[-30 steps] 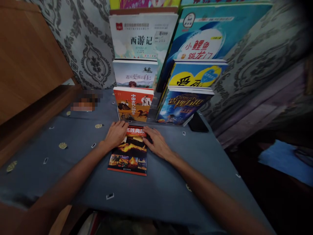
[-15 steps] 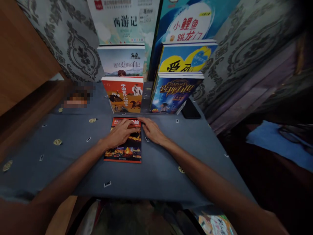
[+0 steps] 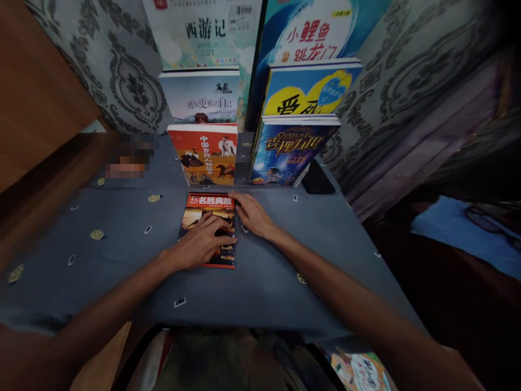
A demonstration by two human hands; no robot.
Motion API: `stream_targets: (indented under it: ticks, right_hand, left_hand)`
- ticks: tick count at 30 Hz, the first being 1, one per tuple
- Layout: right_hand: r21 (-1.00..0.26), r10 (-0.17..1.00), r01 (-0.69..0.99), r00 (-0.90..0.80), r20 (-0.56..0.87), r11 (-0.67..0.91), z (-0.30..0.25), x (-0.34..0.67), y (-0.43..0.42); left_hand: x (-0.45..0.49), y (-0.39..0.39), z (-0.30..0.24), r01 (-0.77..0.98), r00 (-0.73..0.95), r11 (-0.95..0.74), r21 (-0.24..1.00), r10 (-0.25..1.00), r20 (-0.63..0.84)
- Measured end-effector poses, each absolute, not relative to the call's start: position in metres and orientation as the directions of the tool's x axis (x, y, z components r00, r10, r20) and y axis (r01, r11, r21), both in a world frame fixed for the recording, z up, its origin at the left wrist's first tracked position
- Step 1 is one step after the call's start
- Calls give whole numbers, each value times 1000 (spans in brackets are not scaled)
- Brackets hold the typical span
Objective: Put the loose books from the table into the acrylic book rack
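Observation:
A book with a red title band and dark photo cover [image 3: 211, 201] lies flat on the blue-grey tablecloth, its lower edge towards me. My left hand [image 3: 205, 237] rests on the lower middle of the cover, fingers spread, thumb reaching the right edge. At the book's upper right corner lies my right hand [image 3: 253, 216], fingertips touching the corner and fingers stretched out. Just beyond the flat book stands an orange-red book [image 3: 209, 155]. To its right stands a blue book with a gold title [image 3: 291, 152].
Behind stand a pale blue book [image 3: 203, 98], a yellow-and-blue book [image 3: 311, 89] and two larger teal ones [image 3: 203, 46] against a patterned curtain [image 3: 134, 81]. A black phone [image 3: 318, 179] lies right of the books. Another book [image 3: 360, 372] shows below the table's front edge.
My left hand has slid down the cover towards me, uncovering the title band. My right hand has stayed at the upper right corner. The view has shifted slightly.

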State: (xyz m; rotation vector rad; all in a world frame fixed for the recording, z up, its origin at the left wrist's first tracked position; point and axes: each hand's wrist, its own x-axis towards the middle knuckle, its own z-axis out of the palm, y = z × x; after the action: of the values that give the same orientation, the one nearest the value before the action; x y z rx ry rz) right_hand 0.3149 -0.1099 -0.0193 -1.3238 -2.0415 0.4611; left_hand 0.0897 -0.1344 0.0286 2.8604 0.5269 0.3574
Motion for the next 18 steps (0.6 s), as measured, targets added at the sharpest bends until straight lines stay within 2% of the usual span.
stream_targets:
  ticks: [6, 9, 14, 18]
  right_hand:
    - [-657, 928, 664, -167, 334, 356, -7, 314, -114]
    - [-725, 939, 601, -151, 310, 336, -1, 315, -115]
    - [-786, 942, 519, -172, 289, 336, 2, 314, -116]
    - [-801, 942, 495, -184, 282, 337, 2, 313, -117]
  left_hand:
    - [81, -141, 55, 287, 935, -914, 286, 332, 123]
    - [77, -142, 54, 354, 913, -897, 266, 392, 107]
    - [92, -143, 33, 656, 740, -754, 25, 649, 178]
    - [107, -143, 25, 734, 678, -671, -106, 712, 184]
